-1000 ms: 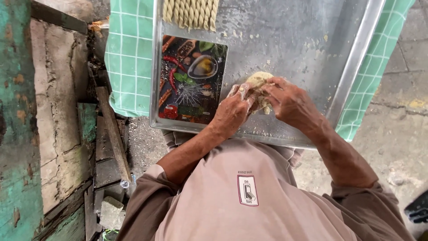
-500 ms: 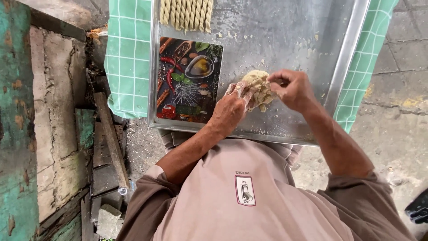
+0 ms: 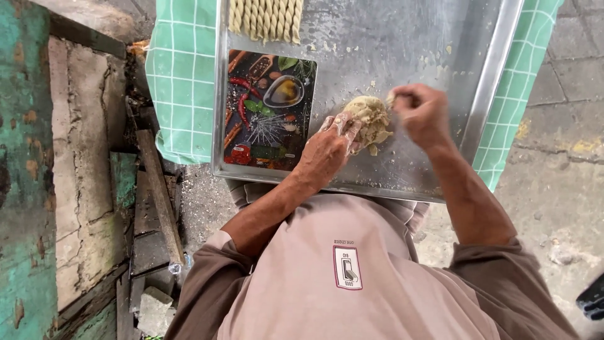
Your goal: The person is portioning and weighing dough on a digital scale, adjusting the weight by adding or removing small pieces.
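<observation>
A pale yellow lump of dough [image 3: 369, 116] lies on a large metal tray [image 3: 402, 38]. My left hand [image 3: 330, 148] rests against the dough's left side, fingers flat on it. My right hand [image 3: 420, 110] is closed just right of the lump, pinching a small piece of dough pulled from it. A dark cutting board printed with spices and vegetables [image 3: 267, 107] lies on the tray to the left of the dough. A row of several twisted dough sticks [image 3: 264, 19] lies at the tray's far edge.
The tray sits on a green checked cloth [image 3: 182, 75]. Crumbs of dough dot the tray. A cracked concrete and teal wall [image 3: 38, 176] and wooden planks [image 3: 157, 201] are at the left. Grey paving [image 3: 560, 182] is at the right.
Both hands held the dough lump together before. Now my right hand has pulled away to the right with a small piece, while my left hand stays on the lump.
</observation>
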